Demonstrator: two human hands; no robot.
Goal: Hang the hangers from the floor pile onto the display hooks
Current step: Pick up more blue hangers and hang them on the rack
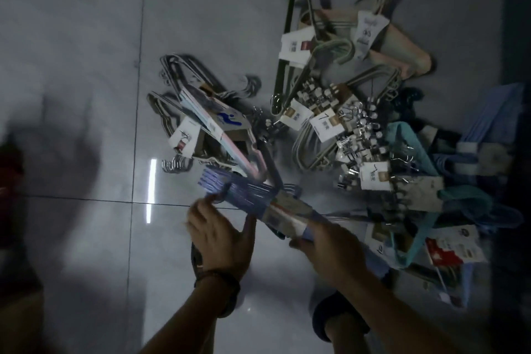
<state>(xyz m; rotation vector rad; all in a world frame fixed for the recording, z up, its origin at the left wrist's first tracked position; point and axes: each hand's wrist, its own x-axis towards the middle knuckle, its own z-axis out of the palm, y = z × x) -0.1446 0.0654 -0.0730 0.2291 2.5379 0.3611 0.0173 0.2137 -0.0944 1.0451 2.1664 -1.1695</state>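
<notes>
Glossy grey floor tiles (86, 66) carry a sprawling pile of banded hangers (330, 112) at upper right. Both forearms reach in from below. At the pile's near edge is a blue hanger bundle (258, 198) with a paper label. The left hand (221, 236) lays straight fingers against it, and the right hand (330, 250) curls around its other end.

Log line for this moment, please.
left hand: on blue hanger bundle, grip unclear | right hand: grips bundle | pile: on floor | hooks: unseen
</notes>
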